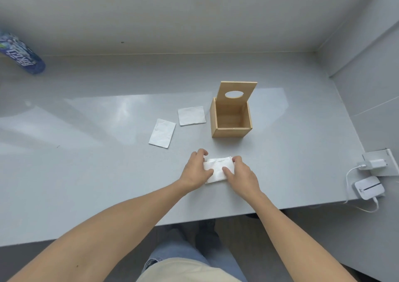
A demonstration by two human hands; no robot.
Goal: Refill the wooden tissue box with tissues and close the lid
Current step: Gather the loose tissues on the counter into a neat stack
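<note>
Both hands are down on a folded white tissue [219, 169] lying on the grey surface [108, 173], near its front edge. Left hand [195, 171] covers the tissue's left side, fingers [201, 152] curled over the far-left corner and thumb pressing on top. Right hand [241, 173] is on the right side, thumb [226, 171] flat on the tissue's middle, index at the far-right corner. So both sets of fingers are pinching/pressing the tissue; can't tell whether it is lifted off the surface at all.

Wooden tissue box [231, 119] stands just beyond the hands, slightly to the right, apart from them. Its lid [236, 92] w/ oval hole is raised, upright at the back edge; inside looks bare, wood bottom visible.

Two more tissues lie flat left of the box: one squarish tissue [191, 115] just beside the box's left wall, one longer tissue [162, 133] further left and nearer, tilted.

Far left, a blue patterned bottle [21, 55] stands at the back. Right edge: white charger [375, 163] plugged in, w/ cable, and a small white device [369, 187] near it.
</note>
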